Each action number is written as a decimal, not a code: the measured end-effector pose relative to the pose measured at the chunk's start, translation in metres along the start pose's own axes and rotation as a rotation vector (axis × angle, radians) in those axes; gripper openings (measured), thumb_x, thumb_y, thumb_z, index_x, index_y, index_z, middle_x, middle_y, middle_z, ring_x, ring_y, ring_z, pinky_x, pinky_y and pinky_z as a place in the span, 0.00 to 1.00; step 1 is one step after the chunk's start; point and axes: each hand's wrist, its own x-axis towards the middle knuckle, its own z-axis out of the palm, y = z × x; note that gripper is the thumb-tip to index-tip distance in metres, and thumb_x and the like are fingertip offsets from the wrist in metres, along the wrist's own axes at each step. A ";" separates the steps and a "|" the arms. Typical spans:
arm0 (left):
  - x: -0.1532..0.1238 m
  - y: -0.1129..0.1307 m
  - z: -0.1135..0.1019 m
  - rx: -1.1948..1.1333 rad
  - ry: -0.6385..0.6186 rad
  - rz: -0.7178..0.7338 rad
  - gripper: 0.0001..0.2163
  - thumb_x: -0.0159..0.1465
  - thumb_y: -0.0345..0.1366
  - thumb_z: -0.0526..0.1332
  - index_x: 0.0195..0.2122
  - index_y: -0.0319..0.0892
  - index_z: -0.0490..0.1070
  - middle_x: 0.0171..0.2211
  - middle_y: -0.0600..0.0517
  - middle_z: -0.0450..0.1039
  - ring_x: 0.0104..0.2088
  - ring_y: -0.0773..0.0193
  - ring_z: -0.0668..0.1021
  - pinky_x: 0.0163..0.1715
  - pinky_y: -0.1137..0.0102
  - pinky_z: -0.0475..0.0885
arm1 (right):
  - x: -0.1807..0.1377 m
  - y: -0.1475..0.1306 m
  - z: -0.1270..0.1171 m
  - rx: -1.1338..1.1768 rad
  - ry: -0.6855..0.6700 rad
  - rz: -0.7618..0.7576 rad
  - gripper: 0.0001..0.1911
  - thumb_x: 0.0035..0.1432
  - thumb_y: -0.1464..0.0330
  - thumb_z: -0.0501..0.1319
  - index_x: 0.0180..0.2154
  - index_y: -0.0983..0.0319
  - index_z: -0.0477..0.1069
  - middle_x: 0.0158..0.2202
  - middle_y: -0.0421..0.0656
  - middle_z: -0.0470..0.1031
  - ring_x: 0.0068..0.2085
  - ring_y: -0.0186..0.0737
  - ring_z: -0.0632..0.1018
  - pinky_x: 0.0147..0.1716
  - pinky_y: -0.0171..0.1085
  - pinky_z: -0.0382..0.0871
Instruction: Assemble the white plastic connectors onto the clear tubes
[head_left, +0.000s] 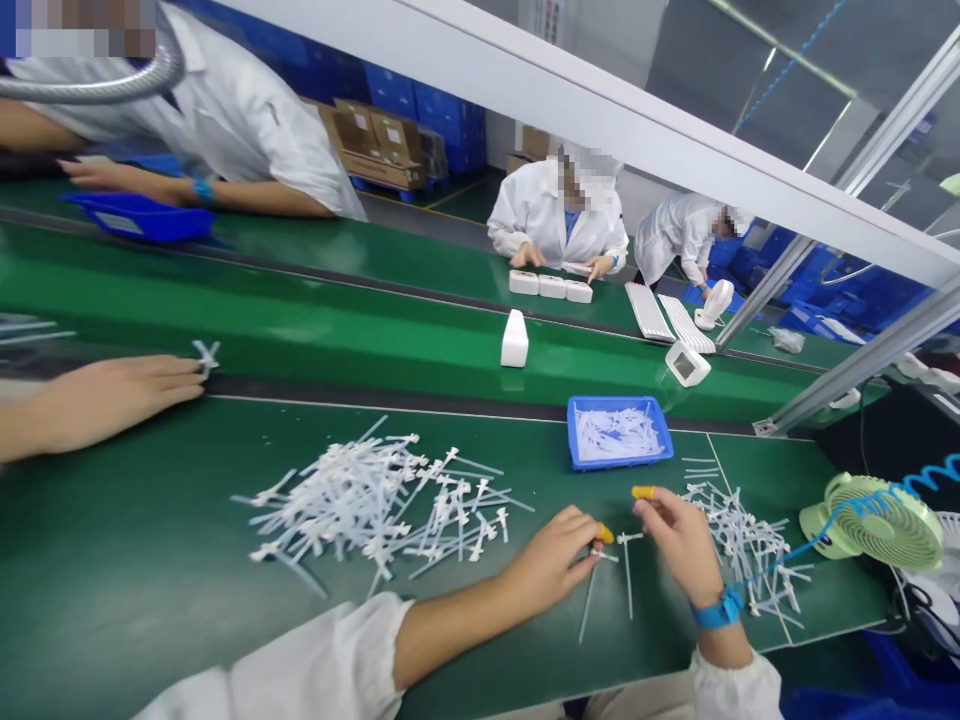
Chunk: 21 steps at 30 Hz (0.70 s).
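Note:
Near the front edge of the green bench my left hand (551, 560), a yellow cot on one fingertip, pinches a small white tube connector (602, 554) with a thin pale tube slanting down from it. Just right of it is a second white tube connector (628, 560) with a long tube and a short side piece. My right hand (679, 545) is over the bench beside that piece, its yellow-tipped finger and thumb slightly apart, with nothing visible between them. A large heap of tube connectors (349, 495) lies left of my hands, a smaller heap (742, 545) to the right.
A blue tray (574, 455) of loose tubes stands beyond my hands. At right is a green fan (870, 525) with a blue coiled cord. A co-worker's hand (120, 400) reaches in at left with a connector. White devices (514, 340) sit on the conveyor; people in white work behind it.

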 end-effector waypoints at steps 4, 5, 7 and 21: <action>0.000 0.000 0.003 -0.025 0.022 0.018 0.03 0.71 0.29 0.62 0.41 0.44 0.73 0.43 0.48 0.80 0.47 0.54 0.77 0.49 0.62 0.71 | 0.064 -0.012 -0.007 -0.222 -0.008 -0.219 0.14 0.69 0.61 0.63 0.49 0.57 0.84 0.45 0.46 0.86 0.44 0.47 0.84 0.47 0.43 0.77; 0.000 0.000 0.003 -0.035 0.032 0.022 0.03 0.71 0.28 0.61 0.41 0.44 0.73 0.43 0.48 0.80 0.47 0.54 0.77 0.49 0.62 0.71 | 0.081 -0.013 -0.006 -0.306 -0.041 -0.227 0.13 0.68 0.64 0.64 0.49 0.57 0.84 0.46 0.46 0.86 0.43 0.47 0.84 0.48 0.43 0.77; 0.000 0.001 0.003 -0.044 0.043 0.029 0.04 0.70 0.28 0.61 0.41 0.44 0.73 0.42 0.49 0.80 0.47 0.54 0.77 0.49 0.62 0.71 | 0.114 -0.014 -0.003 -0.427 -0.116 -0.212 0.12 0.63 0.70 0.66 0.46 0.58 0.85 0.44 0.46 0.86 0.42 0.46 0.83 0.48 0.43 0.76; 0.006 -0.006 0.008 -0.006 0.085 0.120 0.05 0.67 0.26 0.63 0.41 0.44 0.73 0.39 0.50 0.80 0.43 0.56 0.77 0.48 0.65 0.70 | 0.167 -0.017 0.001 -0.529 -0.321 -0.189 0.13 0.52 0.80 0.64 0.35 0.61 0.83 0.25 0.37 0.78 0.29 0.37 0.76 0.35 0.34 0.66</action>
